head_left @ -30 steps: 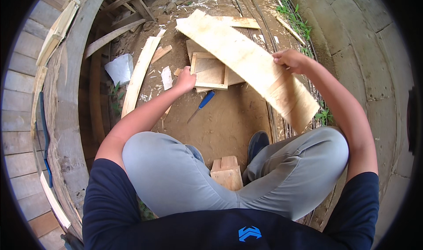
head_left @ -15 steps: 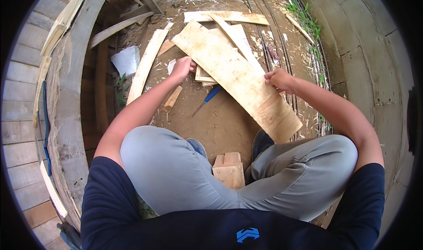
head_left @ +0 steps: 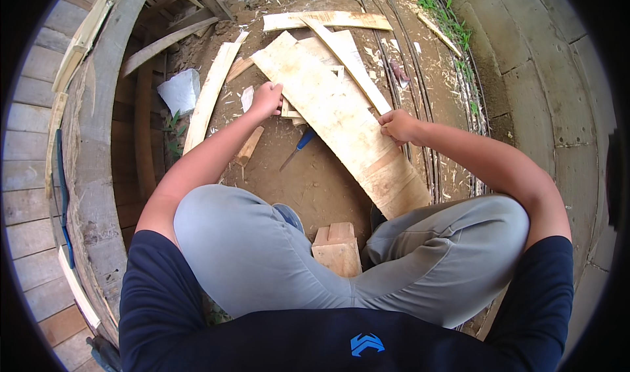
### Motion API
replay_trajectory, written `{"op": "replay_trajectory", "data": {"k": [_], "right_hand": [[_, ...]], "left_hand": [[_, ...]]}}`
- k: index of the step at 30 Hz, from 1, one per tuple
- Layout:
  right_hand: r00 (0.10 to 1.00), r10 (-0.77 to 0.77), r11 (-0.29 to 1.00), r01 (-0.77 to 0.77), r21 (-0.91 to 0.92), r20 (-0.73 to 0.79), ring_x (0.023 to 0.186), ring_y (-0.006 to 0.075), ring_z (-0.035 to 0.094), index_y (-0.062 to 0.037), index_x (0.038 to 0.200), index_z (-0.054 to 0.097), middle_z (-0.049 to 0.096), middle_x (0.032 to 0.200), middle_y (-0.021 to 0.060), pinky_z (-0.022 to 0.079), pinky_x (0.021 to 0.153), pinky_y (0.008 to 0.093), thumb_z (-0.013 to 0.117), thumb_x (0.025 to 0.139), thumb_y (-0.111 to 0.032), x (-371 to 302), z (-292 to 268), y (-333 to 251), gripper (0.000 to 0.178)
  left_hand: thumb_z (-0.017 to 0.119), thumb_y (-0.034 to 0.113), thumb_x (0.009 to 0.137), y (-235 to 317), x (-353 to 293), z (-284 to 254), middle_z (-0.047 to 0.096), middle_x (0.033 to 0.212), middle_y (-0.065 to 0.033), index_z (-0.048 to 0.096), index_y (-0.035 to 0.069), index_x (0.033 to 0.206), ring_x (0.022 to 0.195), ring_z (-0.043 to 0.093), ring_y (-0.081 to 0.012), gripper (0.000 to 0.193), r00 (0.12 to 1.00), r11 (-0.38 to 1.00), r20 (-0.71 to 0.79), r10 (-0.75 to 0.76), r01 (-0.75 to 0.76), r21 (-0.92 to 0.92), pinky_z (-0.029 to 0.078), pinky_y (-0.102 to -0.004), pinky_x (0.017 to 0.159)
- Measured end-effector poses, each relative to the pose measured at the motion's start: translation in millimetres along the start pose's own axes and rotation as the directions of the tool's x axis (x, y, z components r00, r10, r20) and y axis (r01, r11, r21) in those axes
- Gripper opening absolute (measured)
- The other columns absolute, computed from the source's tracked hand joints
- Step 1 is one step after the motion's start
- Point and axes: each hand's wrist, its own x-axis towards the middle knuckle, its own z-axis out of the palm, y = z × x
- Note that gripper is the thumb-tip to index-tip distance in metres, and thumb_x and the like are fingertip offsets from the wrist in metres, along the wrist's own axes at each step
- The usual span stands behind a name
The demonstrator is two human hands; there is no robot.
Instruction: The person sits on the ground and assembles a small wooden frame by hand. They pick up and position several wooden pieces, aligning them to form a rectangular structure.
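Note:
A wide, pale wooden board (head_left: 341, 126) slants across the space before my knees, its far end up and left, its near end by my right knee. My left hand (head_left: 268, 100) is closed on its left edge. On the opposite edge, my right hand (head_left: 398, 126) grips it with thumb and fingers. Under the board lie more wood pieces, among them a narrow strip (head_left: 354, 67) running off to the upper left. A blue-handled screwdriver-like tool (head_left: 305, 139) lies on the dirt next to a small wood offcut (head_left: 249, 147).
A wooden block (head_left: 337, 250) sits between my feet. One long plank (head_left: 213, 93) lies left, another (head_left: 328, 20) across the far side. Dark rods (head_left: 420, 90) run along the right, before a grey wall (head_left: 541, 103). A whitish stone (head_left: 180, 91) lies at the left.
The board has shifted a little to the left and turned steeper, with both hands still on it. The whole view has also moved slightly.

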Motion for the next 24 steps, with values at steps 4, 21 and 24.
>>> {"op": "replay_trajectory", "data": {"k": [4,21,24], "right_hand": [[0.999,-0.012,1.0,0.011,0.008,0.045,0.097,0.0218,0.068,-0.0048,0.123,0.068,0.07,0.11,0.0091,0.059,0.079,0.0382,0.059,0.095,-0.007,1.1,-0.9,1.3,0.029],[0.999,-0.047,0.998,0.046,-0.044,-0.019,0.081,0.0166,0.065,-0.0069,0.121,0.068,0.068,0.094,0.0043,0.057,0.069,0.0363,0.06,0.099,-0.013,9.3,-0.2,9.8,0.024],[0.999,-0.029,0.997,0.03,-0.078,0.018,0.101,0.0234,0.068,-0.0051,0.129,0.064,0.068,0.119,0.0116,0.06,0.078,0.0375,0.064,0.095,-0.012,2.3,1.0,0.6,0.035]], "left_hand": [[0.054,0.036,0.1,3.6,3.4,-7.2,0.064,0.094,-0.006,0.059,0.002,0.106,0.078,0.064,-0.0144,0.035,0.998,0.999,0.052,-0.041,0.041,0.003,0.06,-0.0321,0.06],[0.057,0.035,0.1,3.8,6.0,-11.2,0.068,0.094,-0.0052,0.065,0.002,0.104,0.074,0.067,-0.0142,0.034,0.994,0.997,0.081,-0.075,0.074,0.012,0.058,-0.0302,0.061],[0.058,0.034,0.1,2.3,5.9,-14.7,0.068,0.094,-0.0056,0.065,0.002,0.105,0.075,0.068,-0.0149,0.033,0.994,0.997,0.075,-0.079,0.078,0.012,0.058,-0.0301,0.061]]}}
